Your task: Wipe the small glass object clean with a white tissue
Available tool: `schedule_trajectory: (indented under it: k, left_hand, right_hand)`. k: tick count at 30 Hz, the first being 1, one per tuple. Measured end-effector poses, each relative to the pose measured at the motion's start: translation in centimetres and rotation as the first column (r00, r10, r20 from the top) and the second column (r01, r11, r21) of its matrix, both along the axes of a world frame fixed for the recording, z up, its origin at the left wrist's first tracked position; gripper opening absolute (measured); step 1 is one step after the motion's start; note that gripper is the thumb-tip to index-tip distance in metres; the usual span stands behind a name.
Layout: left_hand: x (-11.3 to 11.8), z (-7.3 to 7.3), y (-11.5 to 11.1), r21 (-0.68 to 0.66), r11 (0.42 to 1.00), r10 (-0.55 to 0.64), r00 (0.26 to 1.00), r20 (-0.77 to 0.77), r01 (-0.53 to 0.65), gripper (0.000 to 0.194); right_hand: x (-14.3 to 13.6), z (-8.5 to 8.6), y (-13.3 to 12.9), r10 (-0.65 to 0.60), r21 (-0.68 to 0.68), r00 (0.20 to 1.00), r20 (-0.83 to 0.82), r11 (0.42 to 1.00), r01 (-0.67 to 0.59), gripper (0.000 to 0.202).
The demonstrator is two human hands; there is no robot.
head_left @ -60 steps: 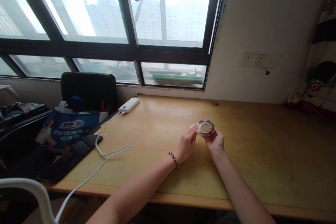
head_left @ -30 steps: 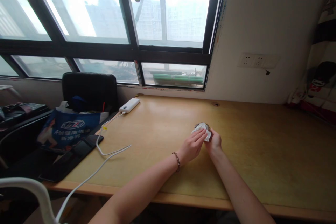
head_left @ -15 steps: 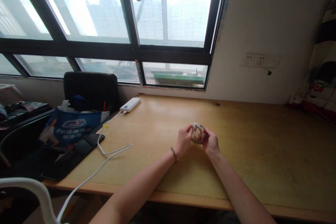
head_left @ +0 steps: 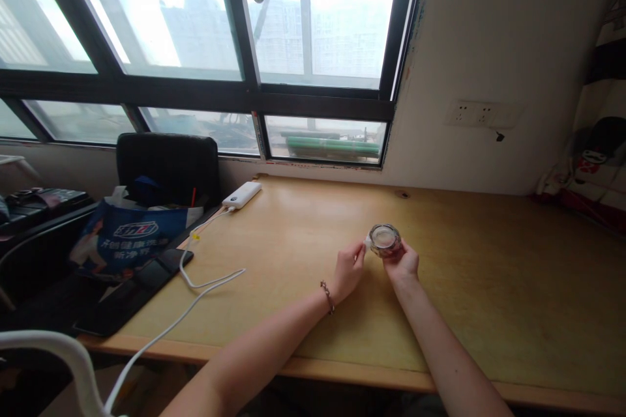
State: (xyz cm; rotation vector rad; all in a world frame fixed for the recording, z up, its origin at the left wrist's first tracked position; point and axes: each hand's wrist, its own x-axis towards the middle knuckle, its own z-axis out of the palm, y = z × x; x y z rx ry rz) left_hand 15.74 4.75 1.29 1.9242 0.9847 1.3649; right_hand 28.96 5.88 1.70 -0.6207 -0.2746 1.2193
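A small clear glass cup (head_left: 385, 239) with a reddish lower part sits in my right hand (head_left: 402, 264), held just above the wooden desk (head_left: 489, 287) near its middle. My left hand (head_left: 348, 268), with a bead bracelet at the wrist, pinches a small white tissue (head_left: 368, 243) against the cup's left side. The cup's mouth faces up toward me. Most of the tissue is hidden behind my fingers.
A white power bank (head_left: 241, 195) lies at the desk's back left, its white cable (head_left: 205, 277) trailing off the front edge. A black tablet (head_left: 132, 292), a blue bag (head_left: 124, 238) and a black chair (head_left: 169, 166) stand at the left. Wall sockets (head_left: 482, 113) are at the right.
The tissue covered the cup's top a second ago, then both hands turned the cup on its side. Now the cup is mouth up again, tissue at its left side.
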Motion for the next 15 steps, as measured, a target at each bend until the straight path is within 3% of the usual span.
schedule_trajectory:
  k: [4,12,15]
  left_hand:
    - [-0.03,0.33,-0.14,0.202,0.978,-0.045,0.999,-0.024,0.049,0.031]
    - [-0.22,0.95,-0.77,0.365,0.902,-0.173,0.969,-0.179,0.229,0.031]
    - [-0.03,0.99,-0.96,0.397,0.885,-0.176,0.964,-0.199,0.243,0.031]
  right_hand:
    - [0.11,0.05,-0.01,0.014,-0.021,1.000,0.005,1.000,-0.014,0.020]
    - [-0.28,0.27,-0.23,0.006,-0.080,0.993,-0.114,0.997,-0.015,0.023]
    - [-0.26,0.18,-0.21,-0.020,-0.088,0.994,-0.107,0.996,0.011,0.023]
